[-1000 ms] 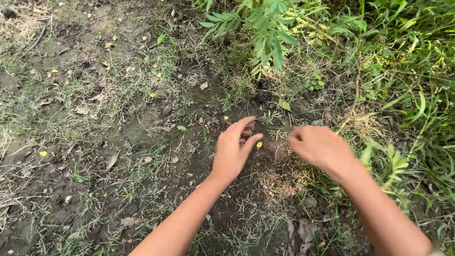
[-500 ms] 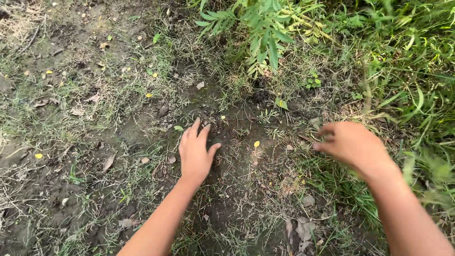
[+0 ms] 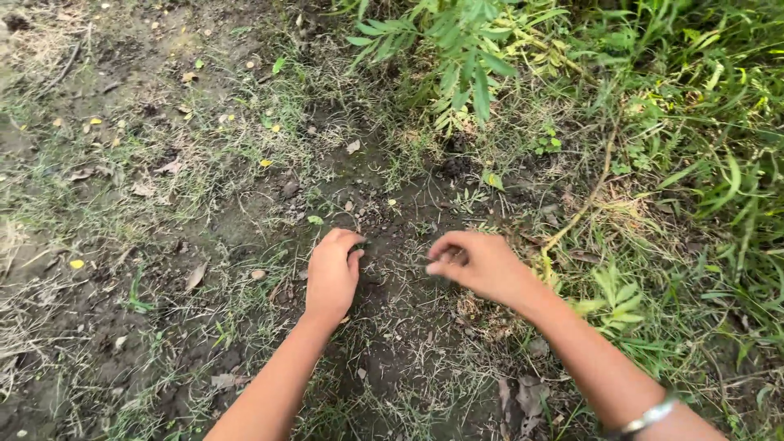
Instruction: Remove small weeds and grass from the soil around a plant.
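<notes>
My left hand (image 3: 331,273) rests knuckles-up on a patch of dark soil (image 3: 392,327) with thin grass, its fingers curled down into the ground. A little to the right, my right hand (image 3: 478,265) hovers low over the same patch with its fingertips pinched together and pointing left. Whether either hand grips grass or soil is hidden by the fingers. The two hands are about a hand's width apart. A silver bangle (image 3: 649,416) sits on my right wrist.
A leafy green shrub (image 3: 461,49) stands just beyond the hands. Tall green grass (image 3: 710,163) fills the right side, with a dry stalk (image 3: 588,200) leaning through it. Sparse grass, dry leaves and small yellow leaves (image 3: 76,264) lie to the left.
My right hand moved left from the grassy edge to the bare patch and pinched shut. My left hand stayed in place, and its spread fingers curled down onto the soil.
</notes>
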